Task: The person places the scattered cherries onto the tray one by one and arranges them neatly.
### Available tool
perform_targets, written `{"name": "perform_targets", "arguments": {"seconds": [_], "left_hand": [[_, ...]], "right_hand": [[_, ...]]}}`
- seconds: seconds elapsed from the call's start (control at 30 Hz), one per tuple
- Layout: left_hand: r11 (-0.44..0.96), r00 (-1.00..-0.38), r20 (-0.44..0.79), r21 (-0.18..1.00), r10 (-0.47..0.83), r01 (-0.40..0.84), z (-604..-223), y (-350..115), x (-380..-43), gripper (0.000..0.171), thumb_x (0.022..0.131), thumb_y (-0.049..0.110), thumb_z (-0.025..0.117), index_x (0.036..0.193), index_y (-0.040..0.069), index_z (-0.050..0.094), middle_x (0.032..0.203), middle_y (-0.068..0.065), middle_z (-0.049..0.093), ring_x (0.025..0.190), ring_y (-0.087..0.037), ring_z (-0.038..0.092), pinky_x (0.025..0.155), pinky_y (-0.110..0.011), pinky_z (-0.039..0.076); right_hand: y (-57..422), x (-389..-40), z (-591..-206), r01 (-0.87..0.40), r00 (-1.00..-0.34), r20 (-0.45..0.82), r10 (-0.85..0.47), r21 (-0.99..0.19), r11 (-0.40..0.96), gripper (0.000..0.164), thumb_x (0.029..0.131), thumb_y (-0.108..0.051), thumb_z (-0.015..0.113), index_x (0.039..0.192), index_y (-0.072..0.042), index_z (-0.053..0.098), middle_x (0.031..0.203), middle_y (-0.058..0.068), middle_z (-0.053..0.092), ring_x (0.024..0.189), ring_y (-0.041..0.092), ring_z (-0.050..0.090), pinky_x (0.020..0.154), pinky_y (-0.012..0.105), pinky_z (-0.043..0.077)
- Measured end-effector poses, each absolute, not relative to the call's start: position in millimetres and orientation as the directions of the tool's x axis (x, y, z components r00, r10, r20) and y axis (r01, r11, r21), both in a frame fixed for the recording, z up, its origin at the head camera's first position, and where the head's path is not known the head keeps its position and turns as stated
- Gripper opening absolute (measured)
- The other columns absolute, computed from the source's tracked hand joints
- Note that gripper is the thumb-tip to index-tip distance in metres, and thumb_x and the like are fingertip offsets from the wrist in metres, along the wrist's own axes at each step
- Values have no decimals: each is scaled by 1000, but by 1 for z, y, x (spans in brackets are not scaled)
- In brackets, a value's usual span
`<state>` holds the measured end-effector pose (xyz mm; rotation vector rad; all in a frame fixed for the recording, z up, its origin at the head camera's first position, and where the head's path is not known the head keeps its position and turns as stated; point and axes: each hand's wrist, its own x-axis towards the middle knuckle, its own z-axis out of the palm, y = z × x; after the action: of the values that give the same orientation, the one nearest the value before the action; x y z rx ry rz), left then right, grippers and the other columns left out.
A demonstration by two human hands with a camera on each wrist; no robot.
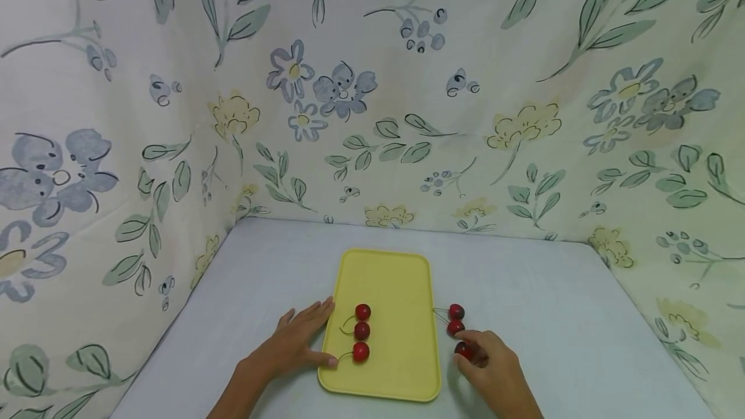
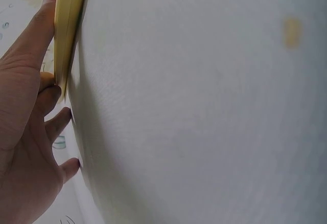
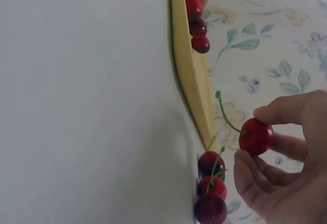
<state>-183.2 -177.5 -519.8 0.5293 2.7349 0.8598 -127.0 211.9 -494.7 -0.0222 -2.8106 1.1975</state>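
Note:
A yellow tray (image 1: 401,315) lies on the white table, with three red cherries in a column on its left half, among them a top cherry (image 1: 363,312). My left hand (image 1: 297,341) rests at the tray's left edge, fingers stretched out and thumb over the rim. Right of the tray, my right hand (image 1: 491,367) pinches a stemmed cherry (image 3: 255,137) between thumb and fingers. In the right wrist view this cherry is off the table, its green stem pointing toward the tray. Three more cherries (image 3: 211,187) sit close together on the table beside it; my hand partly covers that group in the head view.
A floral cloth (image 1: 372,96) hangs behind the white table (image 1: 524,290) and along both sides. The tray has a low raised rim around it. Table surface stretches beyond the tray and to its left and right.

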Motion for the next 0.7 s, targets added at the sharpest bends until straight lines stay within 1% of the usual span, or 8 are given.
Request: {"name": "perform_targets", "arguments": {"seconds": [0.1,0.23,0.33,0.43,0.53,0.7], "left_hand": [[761,-908,-105,590,405,271,-519,-178,-182,114,79,63,86,166,9,35,173,-8,34,160,-40,27,123,-79,8],[759,-907,-101,590,408,276,-518,-178,-181,114,79,63,85,166,8,35,173,-8,34,160,-40,27,123,-79,8],[758,-908,-97,590,409,278,-518,-178,-181,114,79,63,85,166,8,36,173,-8,34,160,-40,27,122,-79,8],[757,-907,-95,590,410,281,-518,-179,-182,114,79,63,85,166,8,36,173,-8,34,160,-40,27,122,-79,9],[755,-906,-96,592,412,280,-518,-179,-182,114,79,63,85,166,8,35,173,-8,34,160,-40,27,122,-79,8],[758,-907,-96,589,410,281,-519,-179,-182,114,79,64,84,166,9,35,173,-7,34,161,-39,27,123,-79,8]], "right_hand": [[211,-126,-494,-13,-996,65,56,-759,651,27,88,-12,86,113,-16,76,93,-6,66,81,4,60,72,21,56],[209,-125,-492,14,-996,43,78,-792,611,26,87,-17,88,108,-16,73,94,-8,71,83,5,62,72,21,55],[206,-124,-492,-1,-996,56,75,-809,588,26,86,-18,90,107,-17,74,92,-10,73,84,4,64,71,21,53],[202,-123,-492,-16,-996,60,61,-830,558,26,85,-17,90,108,-17,77,92,-11,74,84,3,65,71,22,55],[198,-122,-492,-2,-998,35,54,-855,519,27,84,-16,91,107,-15,77,94,-9,75,85,3,68,74,22,59],[193,-121,-491,30,-999,-19,28,-892,451,28,83,-14,92,105,-12,75,98,-1,77,86,7,73,78,20,61]]}}
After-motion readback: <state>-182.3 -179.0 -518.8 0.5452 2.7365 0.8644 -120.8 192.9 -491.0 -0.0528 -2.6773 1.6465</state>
